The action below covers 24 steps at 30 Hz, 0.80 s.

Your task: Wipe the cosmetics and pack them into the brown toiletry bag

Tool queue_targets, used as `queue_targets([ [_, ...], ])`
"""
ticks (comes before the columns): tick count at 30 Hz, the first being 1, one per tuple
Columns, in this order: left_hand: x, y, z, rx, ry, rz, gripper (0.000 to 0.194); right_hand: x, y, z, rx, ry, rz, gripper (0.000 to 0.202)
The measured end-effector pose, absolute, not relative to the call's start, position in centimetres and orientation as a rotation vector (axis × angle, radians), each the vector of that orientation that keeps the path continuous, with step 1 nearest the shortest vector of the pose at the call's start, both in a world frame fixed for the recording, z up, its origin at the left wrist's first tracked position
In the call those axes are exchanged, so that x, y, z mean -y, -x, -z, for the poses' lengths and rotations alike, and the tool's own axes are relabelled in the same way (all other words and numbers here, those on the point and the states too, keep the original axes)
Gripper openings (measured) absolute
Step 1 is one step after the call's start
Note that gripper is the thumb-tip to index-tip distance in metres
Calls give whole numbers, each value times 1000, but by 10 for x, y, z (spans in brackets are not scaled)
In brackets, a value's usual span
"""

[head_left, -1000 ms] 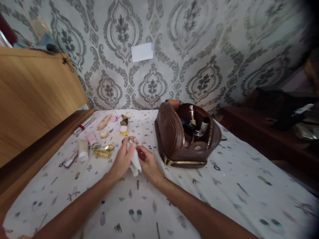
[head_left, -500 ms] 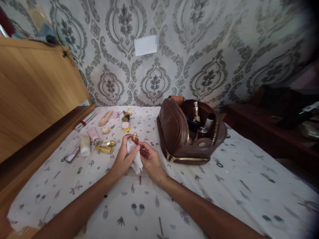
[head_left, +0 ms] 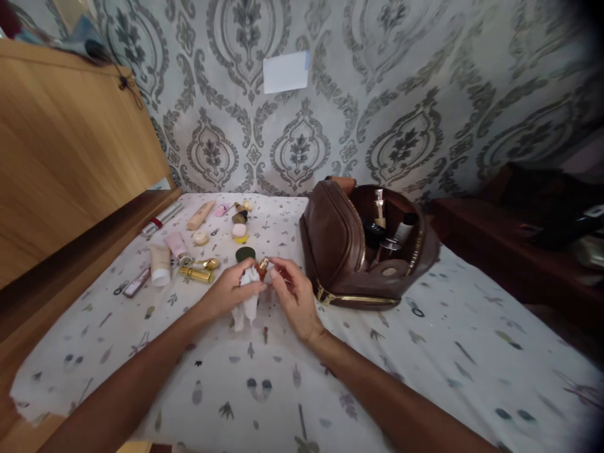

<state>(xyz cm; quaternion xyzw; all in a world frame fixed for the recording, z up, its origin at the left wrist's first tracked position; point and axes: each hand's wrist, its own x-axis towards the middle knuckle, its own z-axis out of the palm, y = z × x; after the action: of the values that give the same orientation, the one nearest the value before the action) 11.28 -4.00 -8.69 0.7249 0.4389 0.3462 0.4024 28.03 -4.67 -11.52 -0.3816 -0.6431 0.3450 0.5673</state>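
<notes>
A small amber perfume bottle (head_left: 263, 268) with a shiny top is held tilted above the bed sheet, wrapped partly in a white cloth (head_left: 246, 303). My left hand (head_left: 234, 286) is closed round the cloth and the bottle, its thumb lying across the front. From the other side, the bent fingers of my right hand (head_left: 295, 296) pinch at the bottle near its top. A dark green round lid (head_left: 245, 253) lies just beyond my left fingers. To the right stands an open brown cosmetic bag (head_left: 337, 242) with several bottles inside.
Left of my hands lie several cosmetics: a gold tube (head_left: 195, 274), a cream tube (head_left: 160, 264), a pink tube (head_left: 177, 246) and a peach tube (head_left: 201, 215). A wooden panel (head_left: 80, 132) edges the left side. Patterned wall (head_left: 299, 148) rises behind.
The bottle has tilted to the right and the cloth hangs lower to the left. My right hand has turned more upright. The dark green lid now shows behind my hands. The view has shifted slightly.
</notes>
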Motion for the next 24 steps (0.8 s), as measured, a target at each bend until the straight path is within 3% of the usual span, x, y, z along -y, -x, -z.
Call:
queue_targets([
  [6,42,-115,84,-1020,-1783,-751,34,42,-277,117,1438,787,-1048,21],
  [11,40,-108,83,-1015,-1800,-658,55,39,-275,121,1241,753,-1156,30],
  [16,41,-109,81,-1156,-1975,-629,21,41,-274,121,1241,731,-1209,32],
  [19,40,-108,79,-1100,-1886,-611,18,42,-275,118,1283,703,-1220,31],
  [21,39,-105,79,-1109,-1846,-617,26,42,-276,117,1305,703,-1212,32],
  [24,36,-101,79,-1169,-1848,-636,54,41,-278,115,1269,731,-1182,31],
])
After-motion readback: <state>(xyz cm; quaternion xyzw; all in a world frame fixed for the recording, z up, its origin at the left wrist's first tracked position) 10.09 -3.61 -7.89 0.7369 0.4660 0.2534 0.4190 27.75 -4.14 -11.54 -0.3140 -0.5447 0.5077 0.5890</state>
